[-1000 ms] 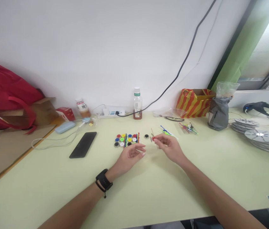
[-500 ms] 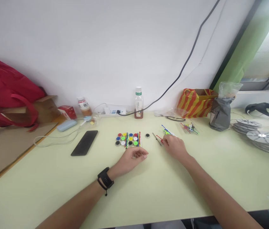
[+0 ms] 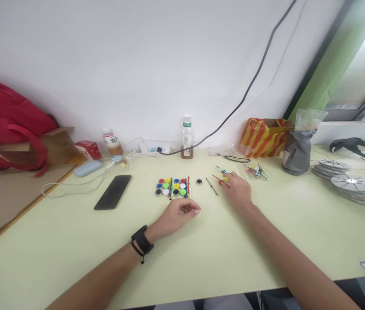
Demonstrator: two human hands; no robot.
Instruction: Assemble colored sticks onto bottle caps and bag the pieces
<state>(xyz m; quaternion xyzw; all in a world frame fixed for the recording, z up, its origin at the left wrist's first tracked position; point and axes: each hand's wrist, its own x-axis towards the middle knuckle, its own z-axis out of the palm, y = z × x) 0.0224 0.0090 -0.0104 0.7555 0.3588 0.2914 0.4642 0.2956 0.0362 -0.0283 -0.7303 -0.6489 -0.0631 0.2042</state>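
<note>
My left hand [image 3: 179, 214] lies on the table with loosely curled fingers and nothing visible in them. Just beyond it are rows of coloured discs [image 3: 176, 186] in red, yellow, blue, green, white and black, with bundles of thin coloured sticks [image 3: 188, 188] between and beside them. A single black disc [image 3: 199, 182] sits to their right. My right hand [image 3: 238, 189] is bent over several thin sticks, its fingertips on a red stick [image 3: 216, 177]. Blue, yellow and green ends [image 3: 221, 169] show past its fingers. Left of it lies a thin black stick [image 3: 211, 186].
A phone [image 3: 113, 192] lies to the left. At the wall stand a drink bottle [image 3: 187, 140], a power strip [image 3: 151, 147] and a striped bag [image 3: 263, 137]. Glasses [image 3: 237, 159] and a small pile of coloured pieces [image 3: 256, 171] lie right, with stacked grey discs [image 3: 352, 183] farther over.
My right hand has shifted slightly away from me, and the red stick has moved up with it. My left hand stays where it was. The view has shifted a little.
</note>
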